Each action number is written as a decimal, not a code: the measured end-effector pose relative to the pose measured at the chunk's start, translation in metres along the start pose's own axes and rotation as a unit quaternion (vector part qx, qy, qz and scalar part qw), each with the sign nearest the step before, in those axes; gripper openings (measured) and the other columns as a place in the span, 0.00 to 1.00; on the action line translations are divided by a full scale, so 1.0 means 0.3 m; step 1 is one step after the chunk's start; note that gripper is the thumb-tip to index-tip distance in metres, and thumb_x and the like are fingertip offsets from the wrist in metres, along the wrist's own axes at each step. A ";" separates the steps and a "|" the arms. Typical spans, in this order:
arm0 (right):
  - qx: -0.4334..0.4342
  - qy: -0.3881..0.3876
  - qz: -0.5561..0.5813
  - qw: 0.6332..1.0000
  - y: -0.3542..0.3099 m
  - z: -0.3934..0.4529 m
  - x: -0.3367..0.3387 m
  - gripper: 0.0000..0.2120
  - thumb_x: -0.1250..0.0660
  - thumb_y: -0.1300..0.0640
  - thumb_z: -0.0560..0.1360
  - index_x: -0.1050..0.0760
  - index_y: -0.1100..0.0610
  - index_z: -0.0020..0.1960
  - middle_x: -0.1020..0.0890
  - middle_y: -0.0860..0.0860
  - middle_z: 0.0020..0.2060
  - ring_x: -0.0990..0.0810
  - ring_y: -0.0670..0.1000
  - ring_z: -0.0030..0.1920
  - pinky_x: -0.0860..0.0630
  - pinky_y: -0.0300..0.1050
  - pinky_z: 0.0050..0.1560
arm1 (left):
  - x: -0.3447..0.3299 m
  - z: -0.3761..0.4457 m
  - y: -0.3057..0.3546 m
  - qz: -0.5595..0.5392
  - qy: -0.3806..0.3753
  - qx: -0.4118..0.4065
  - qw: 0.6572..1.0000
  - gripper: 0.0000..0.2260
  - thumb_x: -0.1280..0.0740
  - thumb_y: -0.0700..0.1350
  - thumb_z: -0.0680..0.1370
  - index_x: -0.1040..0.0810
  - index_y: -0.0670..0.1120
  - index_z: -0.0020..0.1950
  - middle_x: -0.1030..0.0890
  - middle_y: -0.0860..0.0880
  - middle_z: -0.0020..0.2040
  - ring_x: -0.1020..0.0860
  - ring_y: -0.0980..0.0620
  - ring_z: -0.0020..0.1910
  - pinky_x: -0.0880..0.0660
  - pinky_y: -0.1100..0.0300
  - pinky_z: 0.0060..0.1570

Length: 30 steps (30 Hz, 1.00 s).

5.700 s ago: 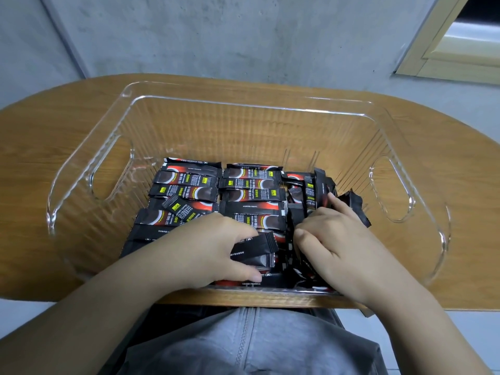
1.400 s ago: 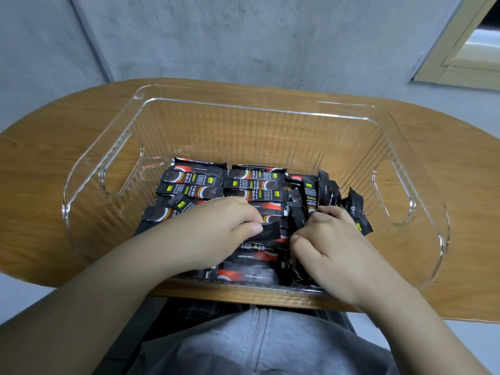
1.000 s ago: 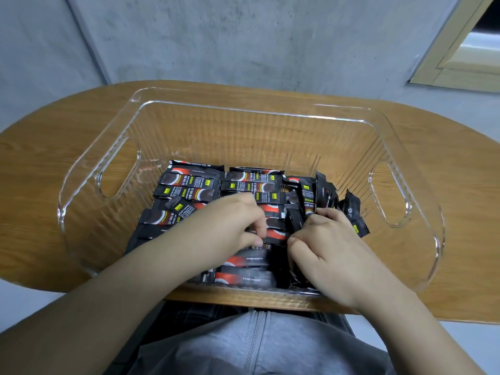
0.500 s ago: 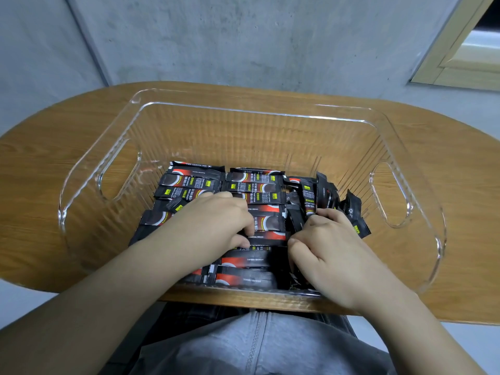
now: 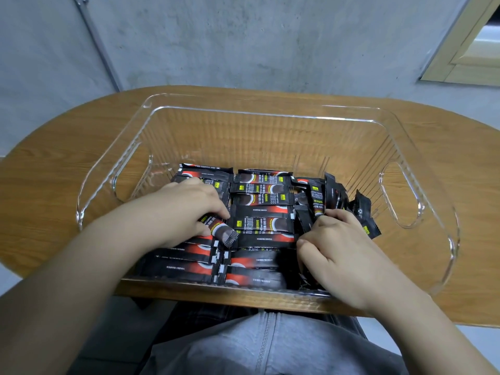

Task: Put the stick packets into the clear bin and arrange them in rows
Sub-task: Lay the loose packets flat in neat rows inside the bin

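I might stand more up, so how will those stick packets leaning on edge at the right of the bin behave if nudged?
The on-edge packets probably topple easily: thin, leaning unevenly. Likely light and slightly floppy. Glossy wrappers may slide.

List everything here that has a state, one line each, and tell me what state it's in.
clear bin: upright on the wooden table, open-topped, partly filled.
flat packets: lying flat in rows across the left and middle.
standing packets: crowded on edge at the right, not laid flat.
loose packet: askew over the rows, gripped.
left hand: fingers curled round the loose packet.
right hand: fingers curled into the standing packets.
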State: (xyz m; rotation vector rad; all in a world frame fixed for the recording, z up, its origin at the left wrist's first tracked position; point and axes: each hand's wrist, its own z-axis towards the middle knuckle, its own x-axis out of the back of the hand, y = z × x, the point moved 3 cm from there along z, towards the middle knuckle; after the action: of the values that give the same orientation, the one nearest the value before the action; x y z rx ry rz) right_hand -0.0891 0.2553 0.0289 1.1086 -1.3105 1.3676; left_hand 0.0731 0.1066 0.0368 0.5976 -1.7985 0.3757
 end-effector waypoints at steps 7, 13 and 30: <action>0.000 0.001 0.001 1.000 -0.001 0.001 -0.002 0.27 0.69 0.45 0.65 0.33 0.53 0.31 0.27 0.51 0.30 0.31 0.47 0.44 0.51 0.35 0.67 | 0.003 0.007 0.014 0.037 0.018 -0.008 0.999 0.15 0.37 0.56 0.77 0.29 0.62 0.64 0.30 0.61 0.60 0.38 0.57 0.63 0.39 0.57 0.65; 0.001 0.003 0.001 1.000 -0.001 0.001 -0.001 0.28 0.69 0.44 0.66 0.32 0.53 0.31 0.27 0.51 0.30 0.30 0.47 0.44 0.51 0.35 0.67 | 0.005 0.003 0.017 0.028 0.040 -0.011 0.999 0.10 0.35 0.56 0.76 0.28 0.59 0.57 0.29 0.61 0.54 0.35 0.57 0.59 0.38 0.58 0.63; 0.004 0.006 0.002 1.000 -0.004 -0.001 0.003 0.29 0.69 0.44 0.65 0.31 0.53 0.31 0.27 0.51 0.29 0.30 0.47 0.45 0.51 0.35 0.67 | 0.064 0.010 -0.070 -0.088 0.100 0.144 0.981 0.06 0.40 0.44 0.81 0.28 0.54 0.46 0.29 0.59 0.37 0.33 0.52 0.42 0.37 0.56 0.49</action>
State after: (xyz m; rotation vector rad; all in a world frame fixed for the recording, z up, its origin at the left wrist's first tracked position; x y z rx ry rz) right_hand -0.0880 0.2555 0.0299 1.1019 -1.3005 1.3807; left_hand 0.0783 0.0839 0.0533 0.8835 -1.4967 0.5606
